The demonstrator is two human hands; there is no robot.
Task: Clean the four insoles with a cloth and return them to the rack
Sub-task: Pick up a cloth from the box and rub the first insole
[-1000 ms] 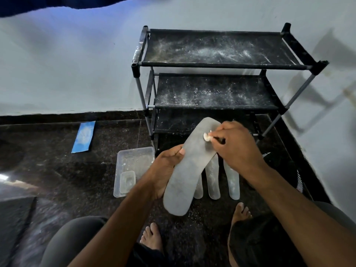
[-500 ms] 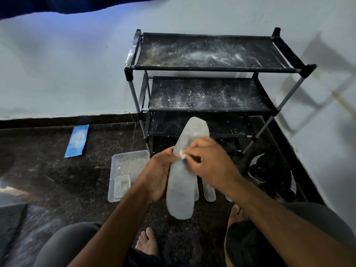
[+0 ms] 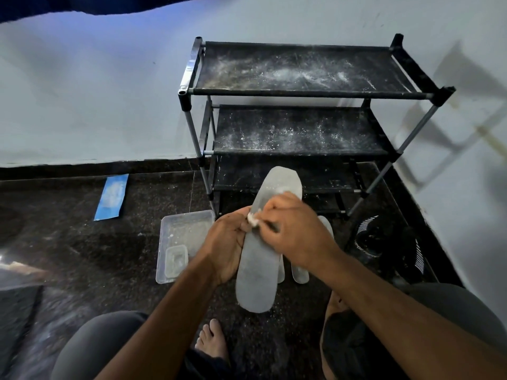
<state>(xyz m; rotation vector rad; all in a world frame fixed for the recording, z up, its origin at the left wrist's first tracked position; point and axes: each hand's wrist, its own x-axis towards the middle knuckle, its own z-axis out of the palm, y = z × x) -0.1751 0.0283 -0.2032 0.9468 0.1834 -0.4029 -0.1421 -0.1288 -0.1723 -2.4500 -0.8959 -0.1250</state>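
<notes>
My left hand [image 3: 229, 244] grips the left edge of a grey insole [image 3: 256, 281] held upright in front of me, toe end up. Across its middle lies my right hand [image 3: 295, 229], pinching a small white cloth [image 3: 253, 218] pressed against the insole's surface. On the floor behind, other grey insoles [image 3: 300, 272] lie side by side, mostly hidden by the held one and my right arm. The black rack [image 3: 299, 91] stands just beyond against the wall, with its dusty shelves bare.
A clear plastic tray [image 3: 186, 231] with a small tub inside sits on the dark floor left of my hands. A blue packet [image 3: 112, 196] lies further left by the wall. Dark shoes [image 3: 384, 239] sit to the right of the rack. My bare feet and knees are below.
My right hand with the cloth has slid down the insole from near the toe end to its middle. The insole has turned more upright.
</notes>
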